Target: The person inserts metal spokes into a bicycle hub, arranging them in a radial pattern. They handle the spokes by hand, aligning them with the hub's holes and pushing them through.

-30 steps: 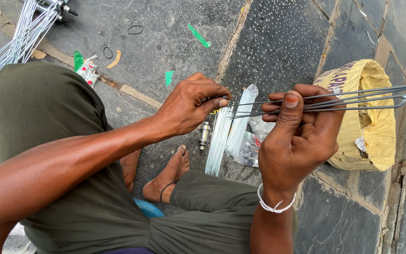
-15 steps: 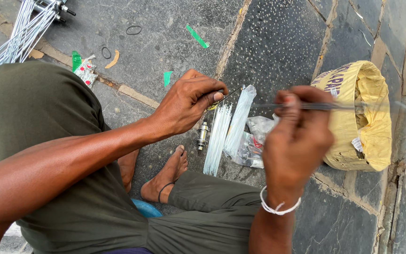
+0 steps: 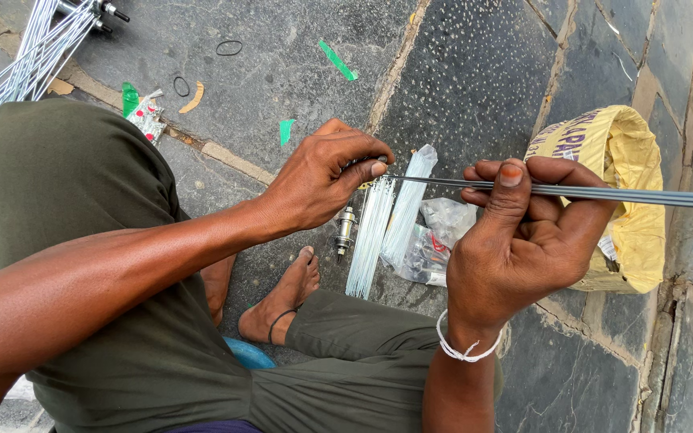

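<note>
Spokes (image 3: 603, 194), thin and silver, lie bunched across the right hand (image 3: 523, 248), which grips them just beside the yellow sack (image 3: 627, 152). The left hand (image 3: 322, 176) pinches their ends on the sack's far side, likely lining them up; steady fingers needed.

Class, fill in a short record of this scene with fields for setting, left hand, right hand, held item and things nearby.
Setting: person seated on grey stone paving
Left hand: pinches one end of the bundle
Right hand: grips the bundle near its middle
Held item: bundle of thin silver metal spokes, level
Nearby: packets of loose spokes, yellow woven sack, small metal hub, green paper scraps
</note>
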